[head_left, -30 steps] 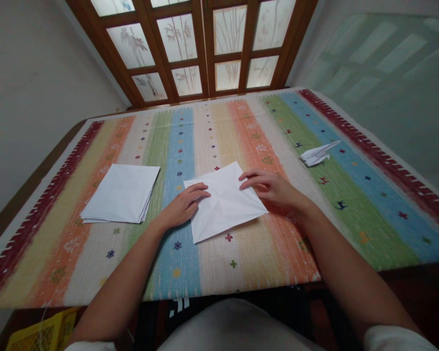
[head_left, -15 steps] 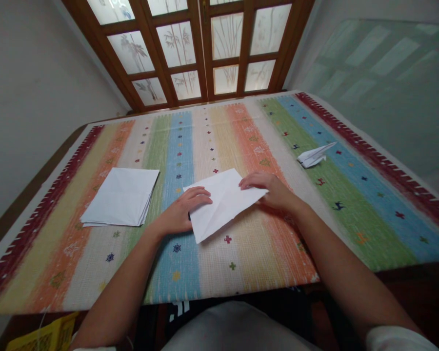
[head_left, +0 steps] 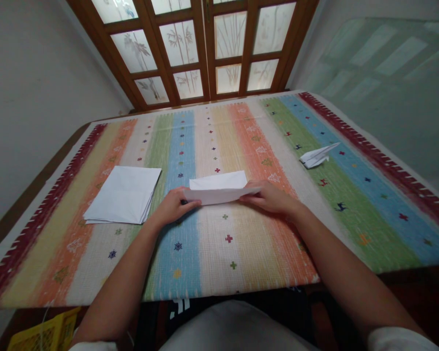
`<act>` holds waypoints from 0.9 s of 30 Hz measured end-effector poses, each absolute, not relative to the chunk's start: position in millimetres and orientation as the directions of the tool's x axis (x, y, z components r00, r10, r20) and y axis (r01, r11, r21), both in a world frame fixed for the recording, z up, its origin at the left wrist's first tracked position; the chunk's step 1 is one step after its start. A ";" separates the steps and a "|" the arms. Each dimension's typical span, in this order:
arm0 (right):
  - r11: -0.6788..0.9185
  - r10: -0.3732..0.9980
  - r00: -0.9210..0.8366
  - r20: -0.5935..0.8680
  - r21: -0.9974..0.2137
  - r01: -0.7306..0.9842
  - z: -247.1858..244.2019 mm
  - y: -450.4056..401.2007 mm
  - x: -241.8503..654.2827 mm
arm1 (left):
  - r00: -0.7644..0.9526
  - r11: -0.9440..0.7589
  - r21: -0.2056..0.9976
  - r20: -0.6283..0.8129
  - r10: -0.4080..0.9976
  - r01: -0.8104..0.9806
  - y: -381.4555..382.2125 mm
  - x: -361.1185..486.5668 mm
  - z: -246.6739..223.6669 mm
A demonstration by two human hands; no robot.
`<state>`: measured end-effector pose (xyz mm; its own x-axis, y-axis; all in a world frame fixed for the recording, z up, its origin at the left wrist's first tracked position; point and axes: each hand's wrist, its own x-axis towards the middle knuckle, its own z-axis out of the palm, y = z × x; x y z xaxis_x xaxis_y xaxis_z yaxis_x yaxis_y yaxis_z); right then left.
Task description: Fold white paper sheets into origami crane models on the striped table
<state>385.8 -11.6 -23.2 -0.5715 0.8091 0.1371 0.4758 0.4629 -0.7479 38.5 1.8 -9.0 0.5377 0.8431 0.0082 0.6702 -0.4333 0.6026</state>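
The left hand [head_left: 173, 205] and right hand [head_left: 272, 198] are gripping opposite ends of a folded white paper strip [head_left: 216, 189] at frame centre; a white paper stack [head_left: 122, 195] is lying left, a white paper plane [head_left: 316, 155] upper right.

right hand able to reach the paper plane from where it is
Probably yes. The right hand holds the folded paper, but only the striped tablecloth lies between it and the paper plane, so nothing blocks the way once it lets go.
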 end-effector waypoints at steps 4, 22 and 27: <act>0.241 0.955 -0.293 0.054 -0.716 0.655 -24.3 -12.8 381.4 | 0.391 -0.309 0.602 -0.006 0.920 0.736 2.1 44.1 -14.3; 0.125 0.990 -0.118 0.074 -0.844 0.522 -28.6 -11.8 369.9 | 0.123 -0.118 0.611 0.034 0.992 0.783 1.5 50.4 -15.4; 0.155 0.986 -0.131 0.098 -0.818 0.554 -33.1 -10.4 370.2 | 0.081 -0.073 0.611 0.013 0.997 0.788 0.4 51.2 -15.8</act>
